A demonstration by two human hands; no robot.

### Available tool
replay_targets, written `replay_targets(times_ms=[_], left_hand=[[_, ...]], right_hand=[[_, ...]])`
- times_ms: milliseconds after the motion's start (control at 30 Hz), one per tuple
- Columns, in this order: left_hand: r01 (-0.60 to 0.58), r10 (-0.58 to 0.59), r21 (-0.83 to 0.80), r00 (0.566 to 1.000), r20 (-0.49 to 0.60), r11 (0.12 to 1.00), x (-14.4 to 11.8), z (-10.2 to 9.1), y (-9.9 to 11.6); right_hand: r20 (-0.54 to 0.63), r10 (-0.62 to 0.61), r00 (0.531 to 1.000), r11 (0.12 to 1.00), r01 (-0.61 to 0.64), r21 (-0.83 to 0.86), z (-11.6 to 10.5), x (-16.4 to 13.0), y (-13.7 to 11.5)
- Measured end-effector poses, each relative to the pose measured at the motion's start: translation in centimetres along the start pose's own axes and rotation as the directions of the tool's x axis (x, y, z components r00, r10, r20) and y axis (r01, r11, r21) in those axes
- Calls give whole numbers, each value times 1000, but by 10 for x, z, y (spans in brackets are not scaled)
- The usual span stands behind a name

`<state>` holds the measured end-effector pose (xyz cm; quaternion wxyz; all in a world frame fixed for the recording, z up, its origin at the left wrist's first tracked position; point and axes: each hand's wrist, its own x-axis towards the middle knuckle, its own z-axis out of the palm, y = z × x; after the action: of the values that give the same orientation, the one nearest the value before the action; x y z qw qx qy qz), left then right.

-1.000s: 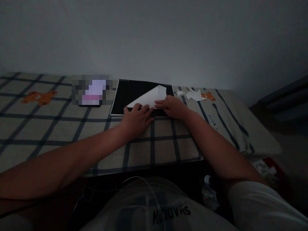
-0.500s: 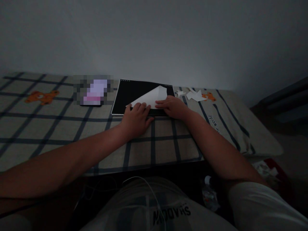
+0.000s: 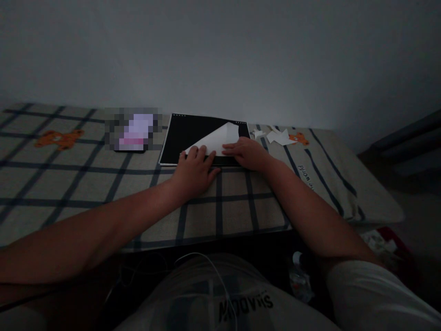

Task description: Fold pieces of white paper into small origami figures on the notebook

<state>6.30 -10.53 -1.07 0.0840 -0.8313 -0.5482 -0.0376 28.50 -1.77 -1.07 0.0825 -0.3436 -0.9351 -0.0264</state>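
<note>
A folded sheet of white paper (image 3: 220, 137) lies on a black notebook or pad (image 3: 182, 131) with punched holes along its far edge. The paper forms a long pointed shape, its narrow tip toward the left. My left hand (image 3: 193, 171) rests with fingers spread on the paper's near edge, close to that tip. Its thumb reaches right over the cloth. At the paper's right end my right hand (image 3: 250, 152) lies with its fingers stretched to the left, the fingertips touching the paper.
A checked cloth (image 3: 103, 184) covers the table against a plain wall. Left of the pad lies a phone (image 3: 136, 133) with a lit, blurred screen. Folded white paper pieces (image 3: 279, 137) lie to the right. Below are a plastic bottle (image 3: 300, 278) and a red bin (image 3: 396, 248).
The fingers of my left hand have shifted slightly left and down along the paper's near edge. My right hand and the paper stay in place.
</note>
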Motion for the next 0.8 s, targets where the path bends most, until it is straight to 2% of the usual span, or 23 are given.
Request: replay_targets(times_ms=[300,467,800], left_hand=[[40,-40,14,999,-4,999,-4,-2,2],[-13,14,40,1000,-1,999,-2,-3,-1],[-42,40,64,999,33,997,1,-5,-2]], right_hand=[[-5,0,1000,1000,0,5,0,0,1],[-22,1,1000,1000,-1,13,2,0,1],[-40,13,999,999,-11,49,2,-2,0]])
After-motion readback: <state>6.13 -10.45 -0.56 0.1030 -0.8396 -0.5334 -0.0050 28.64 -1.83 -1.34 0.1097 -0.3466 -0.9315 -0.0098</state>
